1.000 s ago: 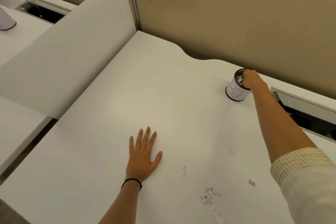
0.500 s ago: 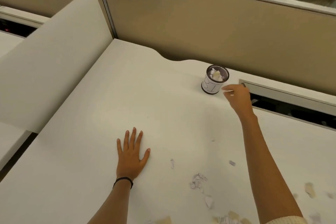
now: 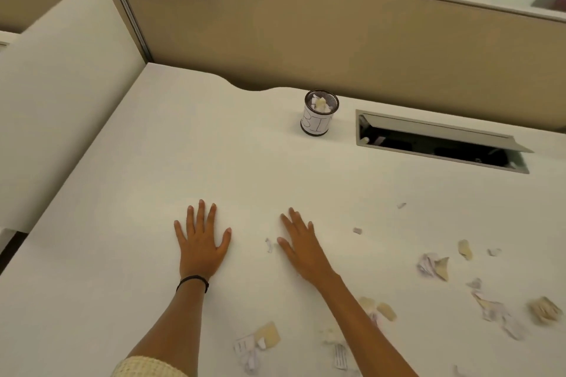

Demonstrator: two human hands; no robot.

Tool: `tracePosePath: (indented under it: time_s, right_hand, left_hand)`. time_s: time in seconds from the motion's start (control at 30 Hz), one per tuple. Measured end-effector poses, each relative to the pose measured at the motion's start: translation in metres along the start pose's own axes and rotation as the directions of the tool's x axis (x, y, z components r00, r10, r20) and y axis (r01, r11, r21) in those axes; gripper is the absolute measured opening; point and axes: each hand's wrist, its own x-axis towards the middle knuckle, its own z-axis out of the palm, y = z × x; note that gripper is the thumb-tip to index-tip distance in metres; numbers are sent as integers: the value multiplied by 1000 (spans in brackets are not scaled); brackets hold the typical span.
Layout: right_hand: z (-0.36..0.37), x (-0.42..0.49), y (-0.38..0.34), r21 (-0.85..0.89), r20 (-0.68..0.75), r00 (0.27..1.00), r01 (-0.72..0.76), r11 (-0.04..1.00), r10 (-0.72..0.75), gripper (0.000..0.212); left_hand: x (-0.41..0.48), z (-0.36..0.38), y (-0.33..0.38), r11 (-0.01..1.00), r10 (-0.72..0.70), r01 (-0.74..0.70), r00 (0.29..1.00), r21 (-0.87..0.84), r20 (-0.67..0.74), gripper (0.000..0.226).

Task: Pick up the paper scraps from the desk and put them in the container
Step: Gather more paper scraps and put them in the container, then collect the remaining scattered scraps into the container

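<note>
Torn paper scraps (image 3: 257, 343) are lying along the near desk (image 3: 128, 254) edge and out to the right. Both palms are resting flat, fingers spread, empty: left hand (image 3: 200, 243), right hand (image 3: 301, 246) just beside a small scrap (image 3: 268, 245). Featherlight and limp, they likely need fingertip pinching. Farther back, the mesh container (image 3: 320, 113) is holding crumpled paper.

Container (image 3: 320, 113): small dark mesh cup with white paper wrap, upright at desk's (image 3: 183, 147) far edge, scraps visible inside. Paper scraps (image 3: 433, 265): white and tan torn, crumpled pieces, scattered loose across near right desk, well apart from container.
</note>
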Motion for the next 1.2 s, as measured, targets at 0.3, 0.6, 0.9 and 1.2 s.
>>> tracePosePath:
  time_s: [0.3, 0.6, 0.9, 1.2]
  right_hand:
    - [35, -47, -38, -87, 220, 938, 294, 952, -270, 56]
    - [86, -126, -65, -493, 350, 831, 556, 669, -433, 60]
    - [61, -120, -44, -542, 262, 954, 270, 796, -145, 50]
    - [-6, -118, 31, -452, -4, 1000, -7, 892, 6, 54]
  left_hand:
    - [3, 1, -9, 998, 24, -30, 992, 53, 121, 99]
    - [-9, 3, -28, 992, 120, -126, 970, 14, 210, 70]
    - [-31, 10, -22, 993, 114, -118, 969, 2, 219, 67]
    - [-47, 19, -15, 994, 106, -109, 984, 13, 141, 62]
